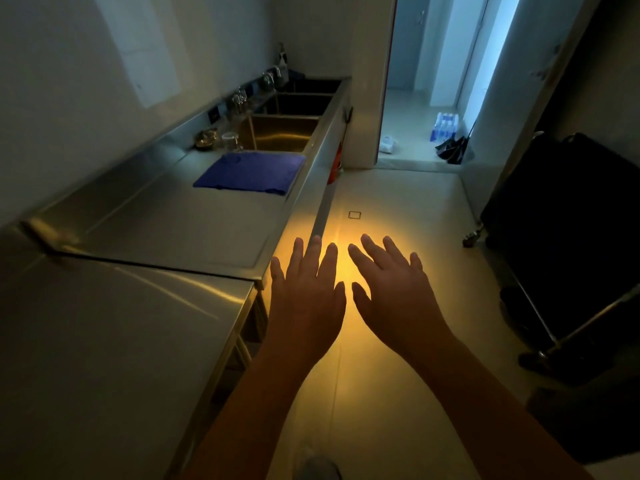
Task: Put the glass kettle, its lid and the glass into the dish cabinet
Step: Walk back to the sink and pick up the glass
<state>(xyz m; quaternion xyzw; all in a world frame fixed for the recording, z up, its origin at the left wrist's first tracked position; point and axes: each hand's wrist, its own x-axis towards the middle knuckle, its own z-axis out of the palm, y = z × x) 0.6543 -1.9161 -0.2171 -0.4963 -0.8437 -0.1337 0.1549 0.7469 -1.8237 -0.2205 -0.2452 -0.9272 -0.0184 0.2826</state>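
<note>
My left hand (306, 299) and my right hand (394, 292) are stretched out side by side over the floor, palms down, fingers straight and spread, holding nothing. Far ahead on the steel counter (156, 216), beside the sink, stands a clear glass vessel (231, 141), dim and hard to make out. To its left lies a round dark-gold object (205, 138) that I cannot identify. Both hands are well short of these items. No dish cabinet is recognisable in this view.
A blue cloth (251, 171) lies on the counter before a row of sinks (280, 133) with taps. A dark wheeled cart (568, 244) stands at the right. A doorway (426, 98) opens ahead with water bottles (445, 126) on the floor.
</note>
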